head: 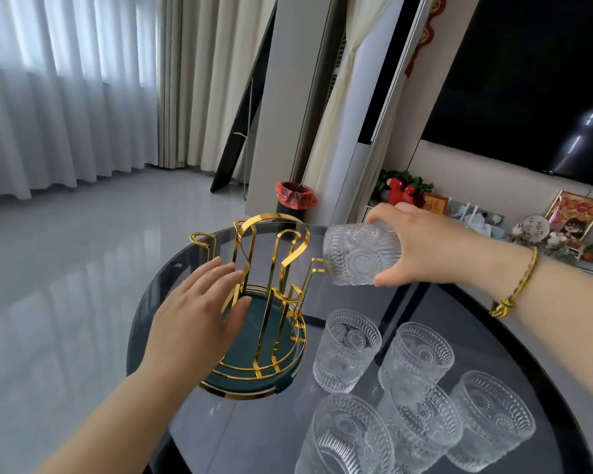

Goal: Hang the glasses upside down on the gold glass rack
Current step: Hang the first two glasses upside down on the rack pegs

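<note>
The gold glass rack [271, 254] with curved prongs and a dark green base tray stands on the round glass table [442, 313]. My left hand [199, 309] rests flat against the rack's left side, fingers spread, holding nothing. My right hand [421, 244] grips an embossed clear glass [356, 254] tipped on its side, its mouth facing left at the tip of the rack's right prong [317, 265]. Several more embossed glasses [418, 357] stand upright on the table at the lower right. No glass hangs on the rack.
A bin with a red liner [297, 200] stands on the floor behind the table. A shelf with ornaments and a framed picture [572, 213] runs along the right wall under a dark screen. Curtains cover the windows at left.
</note>
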Demonstrator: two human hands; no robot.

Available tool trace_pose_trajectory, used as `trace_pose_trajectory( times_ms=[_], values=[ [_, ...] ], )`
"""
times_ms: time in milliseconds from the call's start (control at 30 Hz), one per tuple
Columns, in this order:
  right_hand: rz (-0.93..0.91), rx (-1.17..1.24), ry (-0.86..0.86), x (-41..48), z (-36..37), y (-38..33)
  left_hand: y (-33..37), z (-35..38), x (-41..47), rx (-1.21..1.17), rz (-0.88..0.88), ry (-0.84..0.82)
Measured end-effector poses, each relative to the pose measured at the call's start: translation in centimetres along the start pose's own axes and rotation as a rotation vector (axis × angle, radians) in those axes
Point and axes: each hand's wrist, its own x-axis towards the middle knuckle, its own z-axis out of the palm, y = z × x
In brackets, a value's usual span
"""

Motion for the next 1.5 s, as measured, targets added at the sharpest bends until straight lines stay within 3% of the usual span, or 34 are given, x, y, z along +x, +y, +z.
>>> trace_pose_trajectory(
  times_ms=[267, 433, 700, 967, 1500],
  values=[
    [-0.017, 0.095, -0.177, 2.0, -0.6, -1.6, -0.1, 0.5, 0.0, -0.027, -0.022, 0.011],
    [-0.024, 0.13, -0.235, 3.6, 0.4, -2.0, -0.1, 1.4, -0.3, -0.068, -0.028, 0.123],
    [-0.019, 0.289, -0.146, 5.0, 2.6, -2.1, -0.8, 3.0, 0.2, -0.077, 0.039, 0.274],
    [0.046, 0.411, -0.119, 5.9, 5.2, -2.1, -0.9, 3.2, 0.4, -0.085, 0.05, 0.271],
    [0.001, 0.374, -0.153, 6.3, 7.0, -2.8, -1.0, 3.6, 0.3, -0.081, 0.04, 0.287]
  ],
)
